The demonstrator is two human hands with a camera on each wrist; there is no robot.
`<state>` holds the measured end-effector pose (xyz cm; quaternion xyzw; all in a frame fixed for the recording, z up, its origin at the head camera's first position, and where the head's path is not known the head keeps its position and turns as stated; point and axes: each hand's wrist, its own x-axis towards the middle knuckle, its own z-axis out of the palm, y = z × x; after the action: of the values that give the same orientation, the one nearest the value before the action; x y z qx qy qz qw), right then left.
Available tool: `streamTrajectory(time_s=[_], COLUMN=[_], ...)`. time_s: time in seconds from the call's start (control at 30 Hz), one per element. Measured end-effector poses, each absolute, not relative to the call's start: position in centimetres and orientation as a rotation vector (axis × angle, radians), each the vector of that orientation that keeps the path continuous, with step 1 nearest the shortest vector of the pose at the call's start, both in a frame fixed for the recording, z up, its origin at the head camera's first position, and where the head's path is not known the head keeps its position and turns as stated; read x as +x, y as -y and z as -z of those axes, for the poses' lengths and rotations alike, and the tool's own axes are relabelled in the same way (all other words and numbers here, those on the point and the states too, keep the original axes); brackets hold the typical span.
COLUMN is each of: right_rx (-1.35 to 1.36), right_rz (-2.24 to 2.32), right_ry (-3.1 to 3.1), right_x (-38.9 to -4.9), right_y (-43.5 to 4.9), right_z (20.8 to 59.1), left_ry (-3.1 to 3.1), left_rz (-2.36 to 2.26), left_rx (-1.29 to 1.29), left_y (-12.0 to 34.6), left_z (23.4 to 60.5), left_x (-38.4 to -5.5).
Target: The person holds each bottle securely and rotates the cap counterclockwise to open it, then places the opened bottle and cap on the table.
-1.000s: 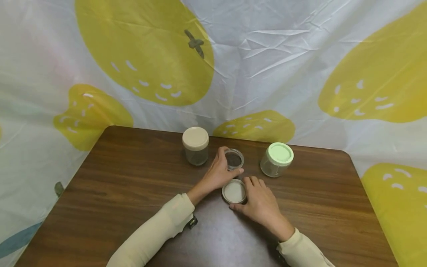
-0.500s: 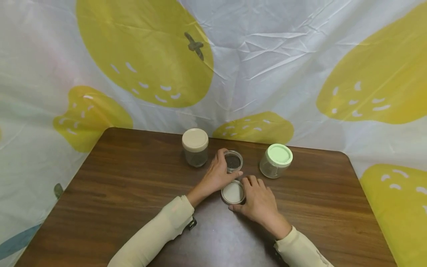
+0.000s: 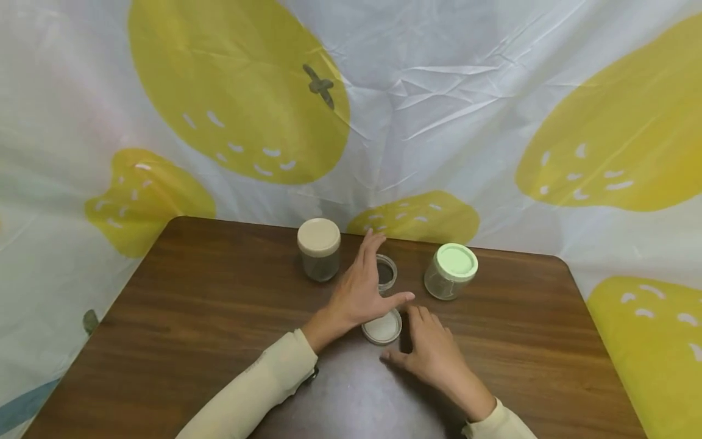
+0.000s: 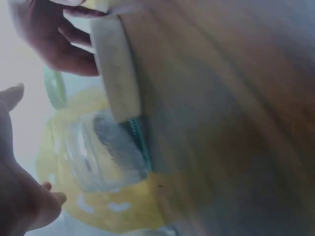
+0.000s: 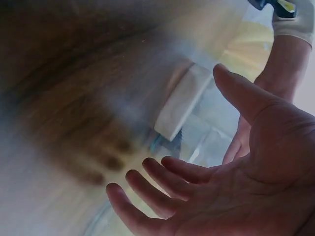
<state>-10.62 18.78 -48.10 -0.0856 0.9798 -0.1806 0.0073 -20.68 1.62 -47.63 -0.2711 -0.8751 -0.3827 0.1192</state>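
Note:
A small open glass jar, dark inside its mouth, stands on the table in the head view. My left hand hovers close beside and partly over it, fingers and thumb spread apart. In front of the jar lies a round pale lid, partly covered by the left thumb in that view. To its right is my right hand, fingers extended and apart from the lid. The left wrist view shows the clear jar behind the thick-edged lid. In the right wrist view the right palm faces the lid, holding nothing.
A jar with a beige lid stands at the back, left of the open jar. Back right is a jar with a light green lid. The brown wooden table meets a lemon-patterned cloth behind.
My left hand has let go of the jar and spread its fingers. My right hand has released the lid and drawn slightly away to the right. The jar and lid stay in place.

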Motion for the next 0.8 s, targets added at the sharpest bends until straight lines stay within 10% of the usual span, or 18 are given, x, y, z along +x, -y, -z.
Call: streamTrajectory(time_s=[0.37, 0.8], right_rx=[0.100, 0.612], right_rz=[0.941, 2.064], right_ry=[-3.297, -2.975], right_x=[-8.6, -11.7], right_y=[-22.3, -25.1], right_z=[45.7, 46.6], left_ry=[2.261, 2.569], left_rz=[1.410, 1.638], left_rx=[-1.113, -0.707], left_y=[-4.6, -9.7], left_z=[46.2, 45.2], left_x=[-19.7, -18.7])
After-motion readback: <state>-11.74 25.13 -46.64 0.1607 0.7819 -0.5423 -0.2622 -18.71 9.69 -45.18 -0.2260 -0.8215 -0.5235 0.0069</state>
